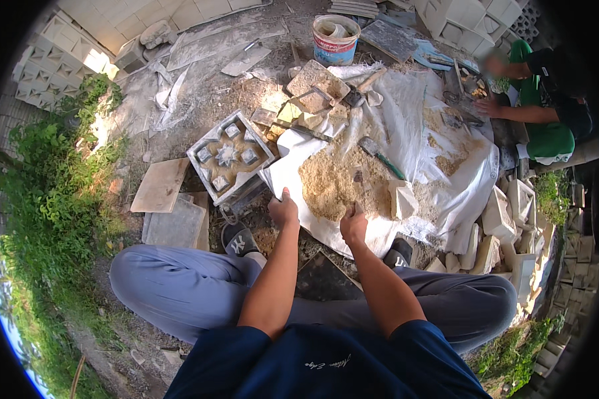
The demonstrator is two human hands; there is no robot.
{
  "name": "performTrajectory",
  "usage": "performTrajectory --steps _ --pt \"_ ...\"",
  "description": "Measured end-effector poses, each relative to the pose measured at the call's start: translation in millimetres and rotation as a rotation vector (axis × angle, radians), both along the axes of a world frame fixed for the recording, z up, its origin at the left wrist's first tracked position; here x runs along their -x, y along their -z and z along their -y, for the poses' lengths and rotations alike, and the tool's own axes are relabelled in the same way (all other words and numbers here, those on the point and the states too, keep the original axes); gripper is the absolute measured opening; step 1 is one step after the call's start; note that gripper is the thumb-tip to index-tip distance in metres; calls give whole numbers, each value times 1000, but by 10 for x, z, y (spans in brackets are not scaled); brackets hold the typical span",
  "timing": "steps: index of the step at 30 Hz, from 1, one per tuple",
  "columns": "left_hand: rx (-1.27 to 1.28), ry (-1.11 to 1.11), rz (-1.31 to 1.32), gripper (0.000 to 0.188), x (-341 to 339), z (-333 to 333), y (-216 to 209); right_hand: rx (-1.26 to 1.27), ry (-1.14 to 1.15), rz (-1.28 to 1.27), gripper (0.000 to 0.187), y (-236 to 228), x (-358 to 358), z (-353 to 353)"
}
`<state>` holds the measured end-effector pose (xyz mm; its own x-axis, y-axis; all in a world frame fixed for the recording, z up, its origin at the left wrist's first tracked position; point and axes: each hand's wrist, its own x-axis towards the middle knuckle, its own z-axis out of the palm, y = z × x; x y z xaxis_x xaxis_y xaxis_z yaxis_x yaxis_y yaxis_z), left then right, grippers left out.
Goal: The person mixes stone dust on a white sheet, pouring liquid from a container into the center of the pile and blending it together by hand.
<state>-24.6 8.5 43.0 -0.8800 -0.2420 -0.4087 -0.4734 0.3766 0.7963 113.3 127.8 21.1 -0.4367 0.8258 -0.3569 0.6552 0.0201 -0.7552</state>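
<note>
My left hand (284,211) is closed, thumb up, at the left edge of a white woven sack (287,159) and appears to pinch that edge. My right hand (354,226) is closed over the near side of a heap of pale sandy mix (323,183) on the sack. What it grips is mostly hidden. A small greyish blade-like piece (358,177) lies in the mix just beyond it. Farther out rests a trowel with a green handle (386,163). Left of the heap stands a square mould (229,157) with a raised star pattern.
Flat slabs (173,223) lie by my left foot. A hammer (359,94) and broken blocks (316,83) sit beyond the heap, with a bucket (335,41) behind. Pale cast blocks (499,219) pile up at right. Another person in green trousers (549,141) works at far right.
</note>
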Motion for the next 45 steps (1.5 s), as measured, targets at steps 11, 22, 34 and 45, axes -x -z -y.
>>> performTrajectory --steps 11,22,34,45 --pt "-33 91 -108 38 -367 -349 -326 -231 -86 -129 43 690 -65 272" --pt "70 39 -361 37 -30 111 -133 753 33 -233 52 -346 -57 143" --pt "559 -122 -124 41 -278 -53 -47 656 -55 -163 54 -956 -282 -186" --pt "-686 222 -631 90 152 -327 -473 499 -169 -23 47 -1998 21 -167"
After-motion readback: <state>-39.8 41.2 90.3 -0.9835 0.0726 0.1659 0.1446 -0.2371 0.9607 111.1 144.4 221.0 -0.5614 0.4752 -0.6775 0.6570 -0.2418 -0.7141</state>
